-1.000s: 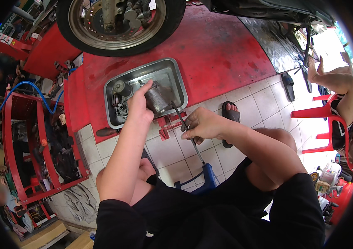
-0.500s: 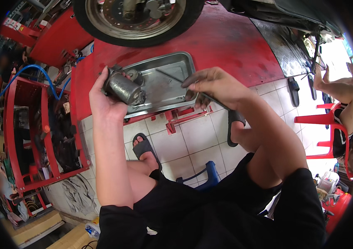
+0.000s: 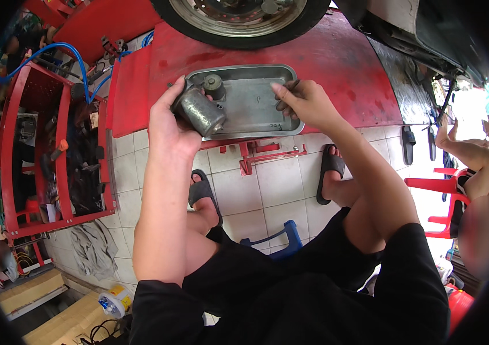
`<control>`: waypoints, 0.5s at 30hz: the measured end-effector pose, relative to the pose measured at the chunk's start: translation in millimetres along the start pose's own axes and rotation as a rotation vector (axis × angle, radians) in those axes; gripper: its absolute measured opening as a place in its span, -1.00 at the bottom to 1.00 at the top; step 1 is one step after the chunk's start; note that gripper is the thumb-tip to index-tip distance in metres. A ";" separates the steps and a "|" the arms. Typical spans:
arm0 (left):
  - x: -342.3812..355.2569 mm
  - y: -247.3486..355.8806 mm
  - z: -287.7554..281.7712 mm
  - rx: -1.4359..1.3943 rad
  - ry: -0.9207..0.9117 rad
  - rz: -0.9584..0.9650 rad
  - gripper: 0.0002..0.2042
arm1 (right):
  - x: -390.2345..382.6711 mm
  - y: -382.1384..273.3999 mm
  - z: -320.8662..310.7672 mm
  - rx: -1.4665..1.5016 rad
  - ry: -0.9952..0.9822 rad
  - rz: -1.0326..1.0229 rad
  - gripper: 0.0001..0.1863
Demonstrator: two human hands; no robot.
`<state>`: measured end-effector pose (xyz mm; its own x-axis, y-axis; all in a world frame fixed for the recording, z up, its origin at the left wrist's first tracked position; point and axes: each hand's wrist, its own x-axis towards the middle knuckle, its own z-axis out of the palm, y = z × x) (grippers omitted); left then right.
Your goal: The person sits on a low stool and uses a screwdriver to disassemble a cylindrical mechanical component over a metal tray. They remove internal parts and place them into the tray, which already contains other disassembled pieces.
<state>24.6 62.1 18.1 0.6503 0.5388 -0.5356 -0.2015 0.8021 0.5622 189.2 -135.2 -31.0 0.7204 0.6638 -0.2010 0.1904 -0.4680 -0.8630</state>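
My left hand point(image 3: 169, 118) is wrapped round a worn, silvery cylindrical metal motor point(image 3: 201, 112), tilted over the left end of a shallow metal tray point(image 3: 250, 135). A short round metal part point(image 3: 214, 85) stands in the tray just beyond the motor. My right hand point(image 3: 303, 102) is closed over the tray's right end, its fingers pinched together. Something dark shows at its fingertips, but I cannot make out what it is. A small screw point(image 3: 257, 99) lies mid-tray, with several tiny pieces point(image 3: 279, 126) near the front right corner.
The tray rests on a red platform point(image 3: 348, 75), below a motorcycle wheel point(image 3: 244, 40). To the left stands a red tool rack point(image 3: 63, 167) with a blue hose point(image 3: 77, 54). A blue stool point(image 3: 290, 233) is between my legs. At right, someone sits near a red chair point(image 3: 434, 185).
My right hand has risen and turned; the long dark rod seen in it before no longer shows clearly. The motor has tilted more upright in my left hand. The whole view has shifted.
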 end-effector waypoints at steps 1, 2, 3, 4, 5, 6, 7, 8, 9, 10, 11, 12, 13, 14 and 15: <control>-0.2 1.2 -1.5 -0.004 0.008 0.003 -0.78 | 1.9 0.5 3.8 0.041 0.003 0.011 -0.42; -0.1 2.4 -3.1 -0.009 0.016 0.009 -0.78 | 3.6 0.8 7.2 0.075 0.004 0.042 -0.43; -0.1 3.5 -4.8 -0.011 0.025 0.015 -0.78 | 4.8 1.0 9.8 0.116 0.013 0.067 -0.43; 0.3 4.4 -6.6 -0.012 0.018 0.016 -0.75 | 5.9 1.3 11.8 0.097 0.016 0.057 -0.44; 0.7 5.1 -8.6 -0.011 0.012 0.018 -0.72 | 6.6 1.6 13.6 0.084 0.026 0.041 -0.45; 1.3 5.6 -10.4 -0.009 0.006 0.019 -0.69 | 7.3 2.0 14.7 0.080 0.027 0.020 -0.45; 2.1 5.7 -12.2 -0.015 0.010 0.022 -0.69 | 8.2 2.6 15.4 0.044 0.038 0.021 -0.46; 2.7 5.9 -14.0 -0.020 0.014 0.024 -0.68 | 9.0 3.3 15.9 0.016 0.039 0.018 -0.47; 3.5 5.9 -15.7 -0.014 0.015 0.028 -0.68 | 9.8 4.1 16.2 -0.005 0.039 0.010 -0.47; 3.9 6.1 -17.4 -0.024 0.022 0.021 -0.68 | 10.5 5.0 16.7 -0.008 0.035 0.004 -0.48; 4.3 6.5 -19.0 -0.024 0.024 0.017 -0.68 | 11.1 5.8 17.4 -0.006 0.030 -0.009 -0.48; 4.5 6.9 -20.4 -0.024 0.025 0.013 -0.67 | 11.5 6.4 18.0 -0.007 0.031 -0.015 -0.48; 4.6 7.5 -21.8 -0.018 0.025 0.011 -0.68 | 11.6 6.8 18.6 -0.008 0.026 -0.030 -0.49; 4.7 7.9 -22.8 -0.011 0.025 0.010 -0.68 | 11.3 6.8 18.9 -0.013 0.028 -0.038 -0.49; 4.7 8.3 -23.7 -0.005 0.025 0.008 -0.68 | 10.5 6.5 19.2 -0.022 0.029 -0.033 -0.49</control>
<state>8.7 77.3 5.3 0.6300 0.5515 -0.5468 -0.2101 0.7989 0.5636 185.3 -120.1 -47.6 0.7327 0.6619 -0.1584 0.2288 -0.4586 -0.8587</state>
